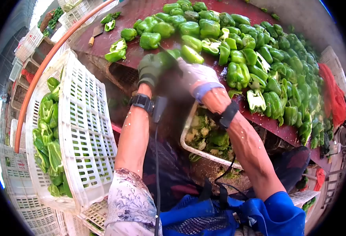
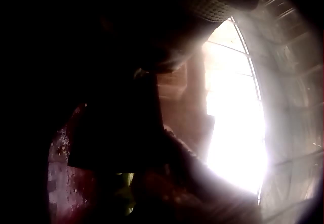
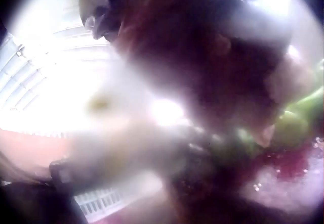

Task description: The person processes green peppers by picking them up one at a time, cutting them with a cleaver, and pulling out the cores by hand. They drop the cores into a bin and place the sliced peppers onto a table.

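Observation:
In the head view my left hand [image 1: 148, 70], in a grey-green glove, grips a green bell pepper [image 1: 170, 57] just over the near edge of the table. My right hand [image 1: 199, 75], in a pale glove, holds a knife, its dark blade [image 1: 166, 52] slanting across the pepper toward the left hand. A blurry smudge hides part of the space between the hands. Close beyond them lie a whole green pepper [image 1: 149, 40] and a pale-green pepper [image 1: 191, 55]. The left wrist view is mostly dark; the right wrist view is badly blurred.
A large heap of green peppers [image 1: 273, 104] covers the right of the red table [image 1: 102, 41]. A wooden-handled blade [image 1: 96, 34] lies at far left. Below the hands stands a white crate [image 1: 210, 156] of pepper scraps. A tilted white basket [image 1: 87, 129] of cut peppers is at left.

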Motion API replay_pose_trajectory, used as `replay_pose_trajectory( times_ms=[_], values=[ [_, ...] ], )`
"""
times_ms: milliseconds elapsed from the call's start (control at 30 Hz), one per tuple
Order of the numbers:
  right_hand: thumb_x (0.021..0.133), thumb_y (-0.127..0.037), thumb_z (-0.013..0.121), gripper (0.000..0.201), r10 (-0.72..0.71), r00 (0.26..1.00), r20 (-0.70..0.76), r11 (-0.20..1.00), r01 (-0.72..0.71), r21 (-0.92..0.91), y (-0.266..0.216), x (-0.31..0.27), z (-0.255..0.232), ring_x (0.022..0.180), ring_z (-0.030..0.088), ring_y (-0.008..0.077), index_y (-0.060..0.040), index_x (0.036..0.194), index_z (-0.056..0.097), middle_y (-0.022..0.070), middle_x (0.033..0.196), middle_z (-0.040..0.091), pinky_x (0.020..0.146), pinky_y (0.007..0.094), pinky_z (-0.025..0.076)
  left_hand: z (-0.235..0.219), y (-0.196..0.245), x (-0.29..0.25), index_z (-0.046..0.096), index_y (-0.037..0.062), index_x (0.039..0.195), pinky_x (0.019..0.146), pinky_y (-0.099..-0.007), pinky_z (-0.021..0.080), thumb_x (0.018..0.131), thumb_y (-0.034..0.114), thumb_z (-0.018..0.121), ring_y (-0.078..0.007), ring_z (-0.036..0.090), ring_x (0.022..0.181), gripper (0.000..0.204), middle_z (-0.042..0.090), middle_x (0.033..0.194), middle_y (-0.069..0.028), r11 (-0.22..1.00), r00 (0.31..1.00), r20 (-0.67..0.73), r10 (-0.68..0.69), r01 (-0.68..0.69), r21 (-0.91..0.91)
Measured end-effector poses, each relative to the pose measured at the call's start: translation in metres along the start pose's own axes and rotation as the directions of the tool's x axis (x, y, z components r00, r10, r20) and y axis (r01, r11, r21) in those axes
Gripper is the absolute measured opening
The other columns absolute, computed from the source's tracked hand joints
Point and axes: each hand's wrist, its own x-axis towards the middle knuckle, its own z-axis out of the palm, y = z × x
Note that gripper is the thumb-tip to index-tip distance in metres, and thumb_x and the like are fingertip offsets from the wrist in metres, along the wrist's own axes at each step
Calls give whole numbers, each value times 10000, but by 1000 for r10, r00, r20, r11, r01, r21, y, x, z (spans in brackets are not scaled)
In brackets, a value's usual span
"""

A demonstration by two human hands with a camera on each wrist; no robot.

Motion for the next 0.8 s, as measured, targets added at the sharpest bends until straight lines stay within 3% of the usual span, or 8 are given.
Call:
replay_pose_trajectory(
  times_ms=[67,233,333,400,467,500,667,800],
  values=[
    [827,-197,581,567,138,986,93,988,-143,56,13,-9,-7,765,658,364,-181,1387,487,195,836,668,685,468,508,13,-3,2,593,11,1150,613,-356,575,924,214,606,-218,659,750,304,655,954,-115,992,995,56,84,-89,94],
    [829,-237,613,626,325,946,9,945,-325,-33,42,-41,-9,806,657,379,-292,1427,435,217,878,669,731,471,510,70,35,-20,653,-4,1126,782,-383,535,894,290,612,-280,676,831,376,687,989,-183,927,950,127,285,-307,214],
    [835,-268,635,659,430,903,17,902,-430,24,45,-50,-26,898,657,375,-327,1445,394,198,989,683,805,445,515,83,60,-18,662,38,911,768,-411,509,866,284,608,-332,651,823,256,681,869,-176,947,992,82,96,-116,300],
    [826,-212,656,669,477,877,-55,877,-469,105,36,-59,-35,878,668,355,-333,1437,411,186,1011,687,785,425,531,73,47,24,664,44,897,739,-415,504,829,315,640,-321,641,768,280,656,781,-170,939,968,-111,227,-187,289],
    [819,-174,667,675,442,893,-88,884,-417,210,30,-67,-40,855,675,336,-340,1427,428,181,1012,687,760,408,541,36,65,41,675,37,932,755,-426,498,789,349,686,-338,632,807,343,654,860,-177,868,878,-308,367,-204,453],
    [811,-150,674,680,406,910,-85,889,-372,269,29,-72,-39,830,678,324,-342,1420,442,174,980,688,741,396,548,25,65,45,661,45,936,758,-448,492,785,367,693,-353,617,830,357,645,918,-177,718,730,-409,548,-160,677],
    [823,-235,668,691,235,968,88,955,-247,165,26,-70,-14,815,658,340,-344,1449,394,140,895,666,733,436,528,17,38,78,526,116,1281,903,-476,480,660,453,791,-408,592,1044,754,602,1107,-246,679,899,-277,338,-29,733],
    [825,-218,681,699,323,945,42,934,-326,148,37,-61,-8,857,658,354,-347,1448,391,157,968,673,742,434,529,1,23,92,501,29,1276,919,-396,491,579,321,870,-341,612,1032,840,620,1095,-205,737,900,-141,412,-238,633]
  ],
)
